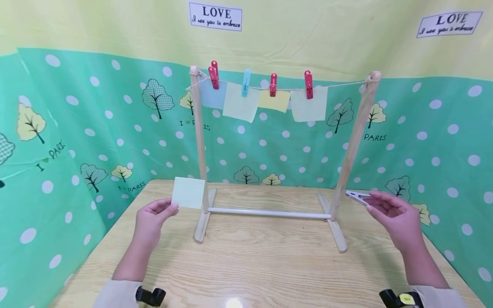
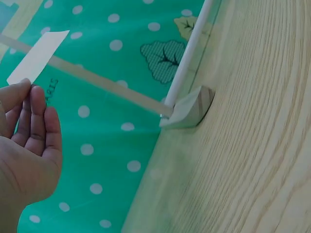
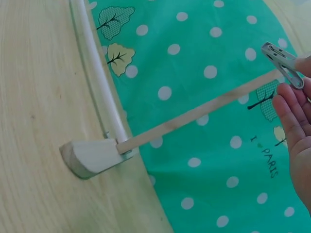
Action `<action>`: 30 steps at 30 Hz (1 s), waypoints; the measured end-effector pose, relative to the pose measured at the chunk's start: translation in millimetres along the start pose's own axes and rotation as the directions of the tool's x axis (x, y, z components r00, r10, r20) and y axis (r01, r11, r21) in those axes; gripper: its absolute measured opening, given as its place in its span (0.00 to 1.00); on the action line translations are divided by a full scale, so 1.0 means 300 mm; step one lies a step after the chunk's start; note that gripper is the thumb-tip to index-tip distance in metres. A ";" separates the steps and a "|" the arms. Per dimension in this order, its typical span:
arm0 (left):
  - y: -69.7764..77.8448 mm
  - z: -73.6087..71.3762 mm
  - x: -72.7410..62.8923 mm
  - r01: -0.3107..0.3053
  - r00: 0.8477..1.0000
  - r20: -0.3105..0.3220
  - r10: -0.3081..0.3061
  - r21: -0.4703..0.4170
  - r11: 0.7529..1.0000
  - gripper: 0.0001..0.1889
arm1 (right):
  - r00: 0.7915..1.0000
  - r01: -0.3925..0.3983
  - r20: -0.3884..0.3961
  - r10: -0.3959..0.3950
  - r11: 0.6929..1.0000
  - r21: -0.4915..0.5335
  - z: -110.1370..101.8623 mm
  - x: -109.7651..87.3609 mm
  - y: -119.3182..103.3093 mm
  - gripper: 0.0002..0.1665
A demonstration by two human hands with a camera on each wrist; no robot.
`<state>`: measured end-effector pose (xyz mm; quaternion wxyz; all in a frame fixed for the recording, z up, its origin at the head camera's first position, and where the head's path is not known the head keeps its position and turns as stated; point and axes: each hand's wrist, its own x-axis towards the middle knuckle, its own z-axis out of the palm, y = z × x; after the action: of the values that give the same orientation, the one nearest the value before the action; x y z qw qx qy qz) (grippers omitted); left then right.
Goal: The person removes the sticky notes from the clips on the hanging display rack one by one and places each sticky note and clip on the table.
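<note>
Between thumb and fingers my left hand [image 1: 153, 220] pinches a pale square paper [image 1: 188, 192] by its lower left corner, in front of the rack's left post. The left wrist view shows the same paper [image 2: 39, 57] above the thumb tip. My right hand [image 1: 396, 218] grips a grey clothespin [image 1: 358, 196] by its handle end, beside the right post; it appears again as a clothespin [image 3: 283, 64] in the right wrist view. A string [image 1: 343, 84] runs between the posts, carrying a blue paper [image 1: 213, 95], two pale papers and a yellow paper [image 1: 274, 101], pinned by red and blue clothespins.
The wooden rack stands on a wood-grain table [image 1: 265, 269], with feet [image 1: 202, 226] at both sides and a white bar [image 1: 269, 212] low across. Behind and beside the table hangs a green and yellow patterned cloth [image 1: 104, 141].
</note>
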<state>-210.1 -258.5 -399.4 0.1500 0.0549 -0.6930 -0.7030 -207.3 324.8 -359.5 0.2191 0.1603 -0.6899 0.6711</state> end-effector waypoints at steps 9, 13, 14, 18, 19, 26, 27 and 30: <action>-0.016 -0.072 0.028 0.037 0.999 -0.040 -0.037 -0.005 0.999 0.19 | 0.994 -0.096 -0.059 0.089 0.987 -0.125 -0.030 -0.026 0.036 0.19; -0.019 -0.088 0.036 0.049 0.998 -0.039 -0.049 0.001 0.999 0.19 | 0.992 -0.115 -0.059 0.110 0.988 -0.101 -0.047 -0.034 0.058 0.18; -0.021 -0.090 0.039 0.051 0.998 -0.041 -0.051 -0.007 0.999 0.18 | 0.992 -0.116 -0.059 0.110 0.988 -0.103 -0.050 -0.036 0.065 0.18; -0.038 -0.098 0.051 0.042 0.997 -0.056 -0.044 -0.031 0.999 0.15 | 0.991 -0.125 -0.067 0.117 0.984 -0.124 -0.064 -0.041 0.088 0.19; -0.044 -0.100 0.054 0.036 0.998 -0.059 -0.039 -0.041 0.999 0.15 | 0.990 -0.129 -0.073 0.119 0.982 -0.139 -0.067 -0.042 0.094 0.19; -0.084 -0.117 0.067 0.031 0.997 -0.069 -0.034 -0.047 0.998 0.15 | 0.978 -0.184 -0.114 0.173 0.978 -0.100 -0.091 -0.043 0.133 0.18; -0.089 -0.119 0.068 0.034 0.997 -0.068 -0.037 -0.041 0.999 0.15 | 0.975 -0.198 -0.117 0.187 0.976 -0.091 -0.095 -0.044 0.139 0.18; -0.103 -0.120 0.076 0.044 0.996 -0.072 -0.046 -0.032 0.999 0.17 | 0.967 -0.233 -0.130 0.220 0.968 -0.093 -0.111 -0.049 0.157 0.17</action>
<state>-225.6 -299.8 -428.2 0.1600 0.0937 -0.6749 -0.7142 -216.2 359.1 -407.3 0.1897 0.0282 -0.7246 0.6620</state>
